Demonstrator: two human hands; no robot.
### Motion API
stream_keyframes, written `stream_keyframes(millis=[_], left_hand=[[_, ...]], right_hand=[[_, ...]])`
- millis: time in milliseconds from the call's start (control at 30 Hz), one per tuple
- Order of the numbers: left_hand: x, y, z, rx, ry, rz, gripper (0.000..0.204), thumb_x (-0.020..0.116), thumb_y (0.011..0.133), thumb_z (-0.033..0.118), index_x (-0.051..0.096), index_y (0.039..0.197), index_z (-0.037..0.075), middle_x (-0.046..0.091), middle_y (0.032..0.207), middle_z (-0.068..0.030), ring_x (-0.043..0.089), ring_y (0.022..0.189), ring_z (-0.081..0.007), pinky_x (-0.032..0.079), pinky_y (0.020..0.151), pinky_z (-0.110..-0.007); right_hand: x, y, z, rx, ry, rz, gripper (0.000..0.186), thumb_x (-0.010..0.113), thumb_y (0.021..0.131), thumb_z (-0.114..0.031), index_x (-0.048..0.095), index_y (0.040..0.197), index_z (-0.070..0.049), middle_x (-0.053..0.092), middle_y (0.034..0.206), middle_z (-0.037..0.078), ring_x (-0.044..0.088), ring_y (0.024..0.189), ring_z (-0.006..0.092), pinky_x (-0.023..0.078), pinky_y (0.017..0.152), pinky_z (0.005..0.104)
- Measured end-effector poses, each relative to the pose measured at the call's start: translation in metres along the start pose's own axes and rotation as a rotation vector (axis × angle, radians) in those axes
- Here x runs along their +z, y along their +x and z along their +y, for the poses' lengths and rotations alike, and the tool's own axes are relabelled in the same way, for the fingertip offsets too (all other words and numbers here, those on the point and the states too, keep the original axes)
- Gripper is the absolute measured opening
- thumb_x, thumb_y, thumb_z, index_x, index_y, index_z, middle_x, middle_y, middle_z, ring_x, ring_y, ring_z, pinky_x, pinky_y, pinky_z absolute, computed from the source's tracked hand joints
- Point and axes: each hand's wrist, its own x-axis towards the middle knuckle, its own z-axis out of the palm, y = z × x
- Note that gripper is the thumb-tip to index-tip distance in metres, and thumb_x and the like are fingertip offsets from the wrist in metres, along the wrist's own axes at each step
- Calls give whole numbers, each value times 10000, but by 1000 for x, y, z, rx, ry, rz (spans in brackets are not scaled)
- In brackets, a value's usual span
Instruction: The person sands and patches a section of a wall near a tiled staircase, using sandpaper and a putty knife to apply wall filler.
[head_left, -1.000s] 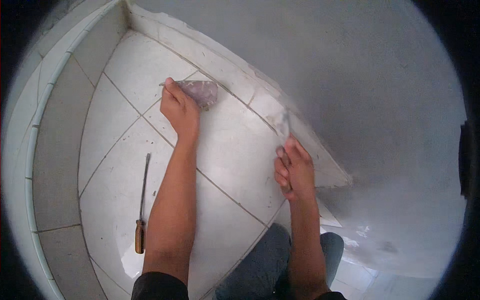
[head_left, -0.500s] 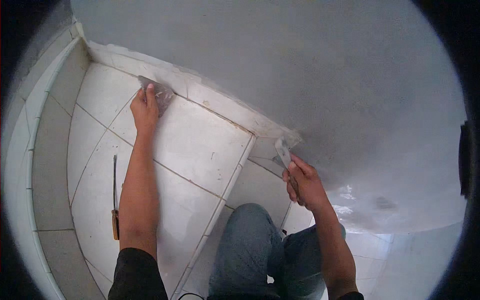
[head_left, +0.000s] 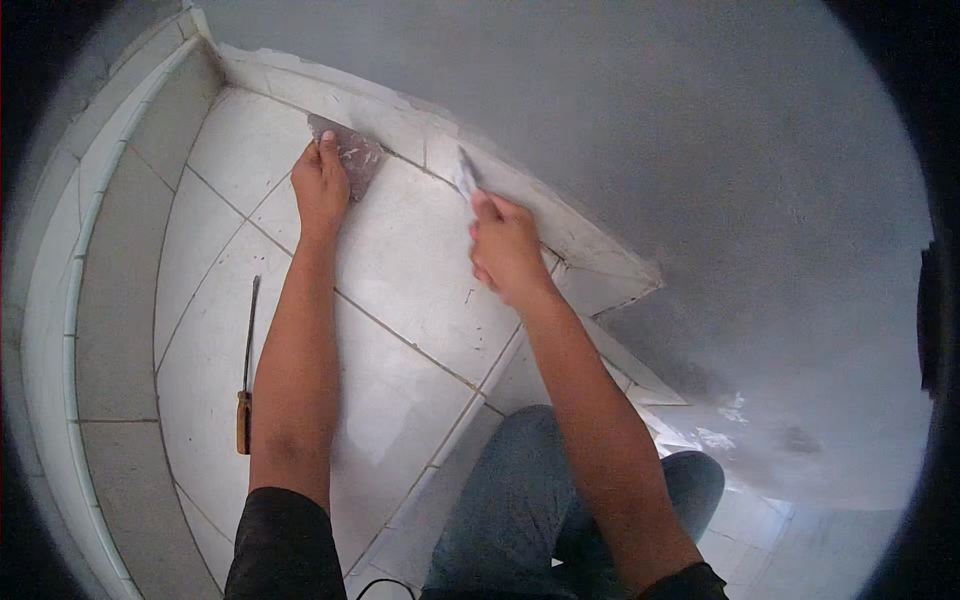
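Head view: the left hand [head_left: 320, 190] holds a flat purplish-grey plate [head_left: 360, 158]; the right hand [head_left: 508, 245] holds a slim pale tool [head_left: 466, 176], blurred, near white tile skirting [head_left: 405, 127].

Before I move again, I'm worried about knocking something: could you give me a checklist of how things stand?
1. Left hand gripping the flat plate: ok.
2. Right hand gripping the pale tool: ok.
3. Hands apart from each other: ok.
4. Screwdriver well away from the left forearm: not ok, it lies close beside it.
5. Tool's tip touching the skirting tiles: cannot tell, it is blurred.
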Motion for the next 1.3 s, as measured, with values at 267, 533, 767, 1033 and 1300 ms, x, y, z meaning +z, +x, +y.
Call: stream_keyframes(millis=[267,533,767,1033,1300], left_hand=[[-4,3,-5,44,11,134,467,490,1031,350,541,749,-19,496,620,-56,450,631,-142,407,609,-341],[-3,3,-1,-16,-93,152,481,485,1029,372,546,786,-38,509,651,-77,442,655,-157,411,634,-351],[16,-11,0,47,167,45,484,461,1039,378,576,852,-53,579,685,-136,518,667,-216,439,659,-403],[123,-156,90,-140,-138,-300,611,354,1058,372,237,1392,-126,343,1395,-293,319,1327,-349,247,1117,-397],[179,-273,172,20,-130,-256,713,328,1056,308,63,1463,-214,-31,1570,-381,-28,1498,-445,8,1224,-425]], right_hand=[[14,-11,-7,99,-57,115,317,480,1033,-213,609,1292,-83,527,645,-3,469,481,101,389,399,285],[-27,-38,-13,-258,-353,-211,394,496,1035,-291,586,1346,-66,520,650,24,494,476,96,428,447,285],[-169,-185,16,0,-537,-158,410,504,1035,-226,524,1427,-106,518,684,19,479,481,79,424,445,266],[-212,-213,29,57,-288,3,413,513,1031,-215,518,1416,-68,513,709,24,468,498,71,404,434,250],[-241,-209,33,-126,-464,29,426,501,1038,-250,517,1407,-40,522,672,4,490,531,76,423,494,252]])
